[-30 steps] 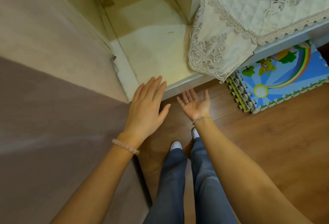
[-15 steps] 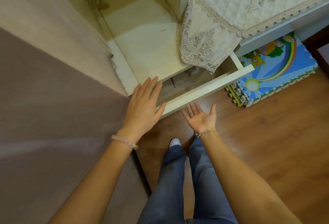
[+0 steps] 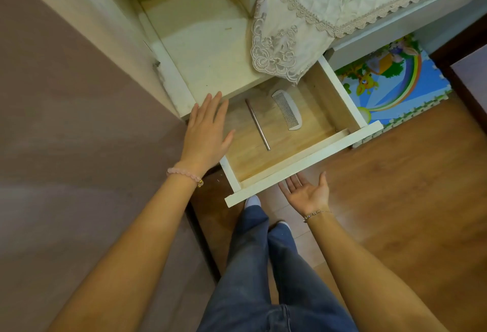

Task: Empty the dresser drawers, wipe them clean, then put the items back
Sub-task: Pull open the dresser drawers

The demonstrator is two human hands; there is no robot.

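The dresser drawer [image 3: 303, 167] stands pulled out, white-fronted with a bare wooden bottom. Inside lie a thin metal rod [image 3: 257, 124] and a grey comb [image 3: 287, 109] to its right. My left hand [image 3: 207, 131] hovers flat, palm down, over the drawer's left edge, fingers apart and holding nothing. My right hand [image 3: 307, 193] is palm up just below the drawer's front panel, its fingertips under the lower edge, fingers spread.
Above the drawer is the cream dresser top [image 3: 203, 41] with a lace cloth [image 3: 297, 7] hanging over its right part. A brown panel [image 3: 66, 147] fills the left. A colourful foam mat [image 3: 390, 81] lies on the wooden floor [image 3: 408, 200]. My legs are below.
The drawer has slid out from shut to wide open, with my right hand under its front moving toward me. The rod and comb have come into view.
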